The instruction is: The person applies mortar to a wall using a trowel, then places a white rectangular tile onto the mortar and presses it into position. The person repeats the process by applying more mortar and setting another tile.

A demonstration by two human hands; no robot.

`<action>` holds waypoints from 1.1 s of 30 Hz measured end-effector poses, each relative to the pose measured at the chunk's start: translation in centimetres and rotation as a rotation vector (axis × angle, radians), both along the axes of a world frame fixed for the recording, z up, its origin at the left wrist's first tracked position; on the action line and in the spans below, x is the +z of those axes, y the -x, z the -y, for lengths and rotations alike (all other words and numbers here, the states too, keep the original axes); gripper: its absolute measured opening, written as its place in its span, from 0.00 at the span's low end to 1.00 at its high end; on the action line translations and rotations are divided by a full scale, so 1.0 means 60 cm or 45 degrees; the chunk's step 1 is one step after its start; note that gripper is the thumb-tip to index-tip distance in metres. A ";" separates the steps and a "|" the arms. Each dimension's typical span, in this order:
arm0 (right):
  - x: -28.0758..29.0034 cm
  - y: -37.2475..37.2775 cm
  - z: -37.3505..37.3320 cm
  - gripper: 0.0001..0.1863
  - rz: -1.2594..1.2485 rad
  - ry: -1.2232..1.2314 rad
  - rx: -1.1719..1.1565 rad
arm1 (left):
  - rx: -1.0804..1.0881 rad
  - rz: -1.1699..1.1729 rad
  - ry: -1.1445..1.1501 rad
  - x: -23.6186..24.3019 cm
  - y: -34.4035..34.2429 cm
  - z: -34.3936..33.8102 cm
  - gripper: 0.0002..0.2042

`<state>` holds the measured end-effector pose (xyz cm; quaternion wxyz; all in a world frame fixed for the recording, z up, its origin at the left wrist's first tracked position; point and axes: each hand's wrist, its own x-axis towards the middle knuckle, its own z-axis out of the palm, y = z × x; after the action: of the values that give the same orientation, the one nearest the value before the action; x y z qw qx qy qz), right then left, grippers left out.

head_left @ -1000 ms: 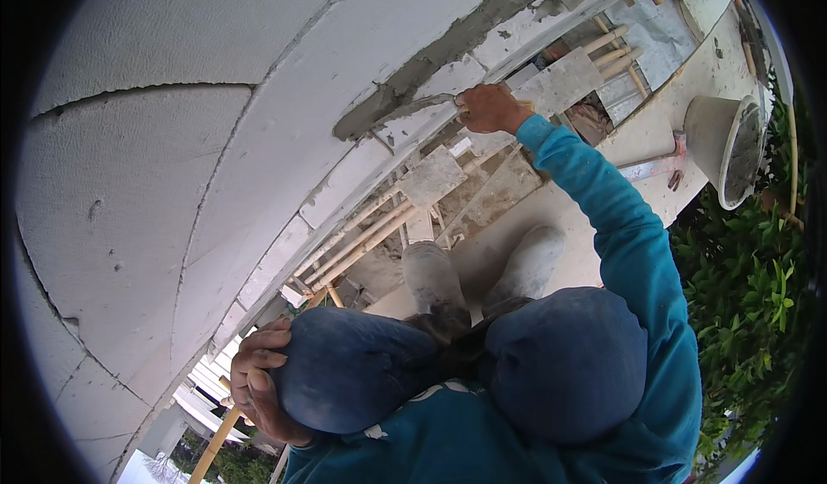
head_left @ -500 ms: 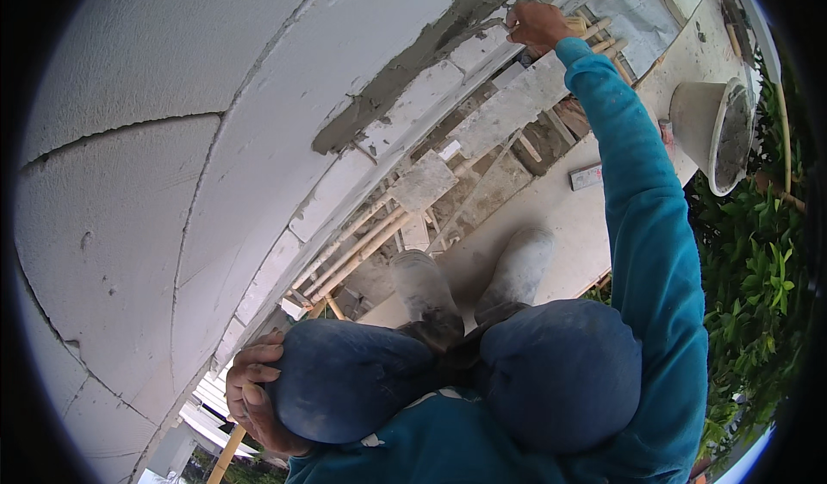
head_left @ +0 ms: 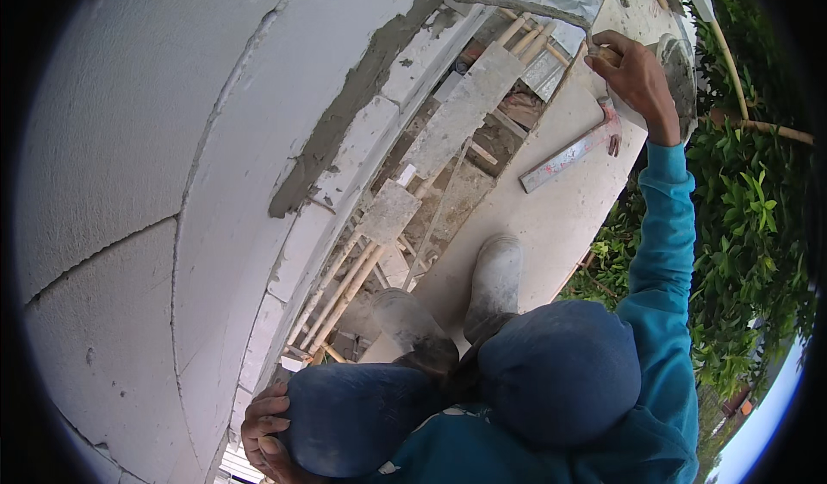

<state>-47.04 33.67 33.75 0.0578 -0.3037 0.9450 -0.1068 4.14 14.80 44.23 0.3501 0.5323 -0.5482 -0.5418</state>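
My right hand (head_left: 633,79) grips the handle of a trowel (head_left: 530,6), whose mortar-coated blade reaches left toward the wall's edge. A bucket (head_left: 685,79) stands just behind this hand, partly hidden by it. My left hand (head_left: 263,432) is curled over my left knee (head_left: 353,415). The white block wall (head_left: 112,165) on my left carries a long grey band of wet mortar (head_left: 353,87) near its edge.
My boots (head_left: 491,277) are on a pale board platform (head_left: 461,307), where a hammer (head_left: 564,156) lies. Between platform and wall are bamboo poles (head_left: 336,294), grey slabs (head_left: 457,113) and gaps onto debris below. Leafy bushes (head_left: 749,243) grow beyond the platform's right edge.
My right hand has left the wall's edge and moved rightward to beside the bucket, bringing the trowel into clear view. The view has turned, and the hammer is uncovered. My left hand stays on the knee.
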 end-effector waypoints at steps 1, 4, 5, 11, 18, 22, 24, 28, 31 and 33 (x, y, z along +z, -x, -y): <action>0.025 -0.020 -0.045 0.22 0.058 0.034 -0.061 | 0.004 0.001 0.003 -0.001 0.003 0.003 0.11; 0.097 -0.070 -0.177 0.24 0.133 0.182 -0.247 | -0.061 0.015 0.089 -0.023 0.000 0.016 0.11; 0.124 -0.083 -0.216 0.24 0.089 0.146 -0.314 | -0.088 0.022 0.122 -0.027 -0.001 0.017 0.11; 0.147 -0.076 -0.358 0.17 -0.412 -0.325 -0.529 | -0.202 0.041 0.247 -0.051 0.007 0.027 0.11; 0.002 0.067 -0.333 0.13 -0.283 -1.011 -0.419 | -0.277 0.013 0.302 -0.073 -0.004 0.039 0.12; 0.048 0.052 -0.296 0.13 -0.108 -0.879 -0.391 | -0.292 0.043 0.346 -0.073 -0.014 0.045 0.12; 0.107 0.031 -0.271 0.13 0.327 -0.585 -0.654 | -0.284 0.055 0.371 -0.073 -0.018 0.046 0.12; 0.134 0.016 -0.385 0.13 0.628 -0.117 -0.839 | -0.317 0.076 0.382 -0.086 -0.024 0.041 0.12; 0.108 -0.011 -0.433 0.12 0.844 0.301 -0.919 | -0.315 0.112 0.493 -0.091 -0.034 0.036 0.12; 0.080 -0.038 -0.438 0.11 0.912 0.533 -0.954 | -0.203 0.047 0.726 -0.117 -0.039 0.031 0.12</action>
<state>-44.73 59.98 38.56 0.2719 0.1030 0.8682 -0.4021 6.48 12.93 37.24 0.4318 0.3776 -0.7246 -0.3820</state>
